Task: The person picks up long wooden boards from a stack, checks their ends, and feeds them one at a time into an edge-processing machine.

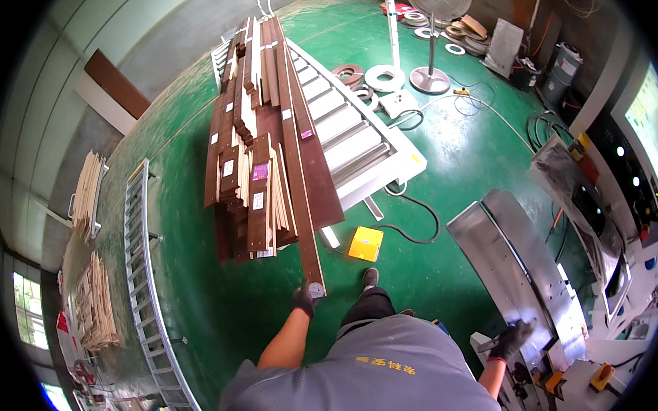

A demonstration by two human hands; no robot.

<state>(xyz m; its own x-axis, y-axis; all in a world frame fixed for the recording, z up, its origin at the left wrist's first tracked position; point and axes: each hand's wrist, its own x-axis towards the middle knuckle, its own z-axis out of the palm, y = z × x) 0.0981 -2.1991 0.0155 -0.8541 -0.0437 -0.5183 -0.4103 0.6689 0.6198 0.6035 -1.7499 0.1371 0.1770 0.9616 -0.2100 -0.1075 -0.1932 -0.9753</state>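
Note:
My left hand (303,299), in a dark glove, is closed at the near left edge of a long brown board (299,199). A round pale grey disc (316,289) shows on the board's end beside my fingers; I cannot make out what it is. The board reaches back along a stack of brown boards (257,164). Off to the right, my right hand (516,337), gloved too, lies on the curved-looking metal bed of a machine (493,264) with its fingers stretched out. It appears to hold nothing.
The stack rests on a roller conveyor (348,142). A yellow box (365,244) and a black cable (429,223) are on the green floor ahead. A metal roller track (145,287) runs along the left. Farther back stand a fan (431,81) and rolls of edging (384,78).

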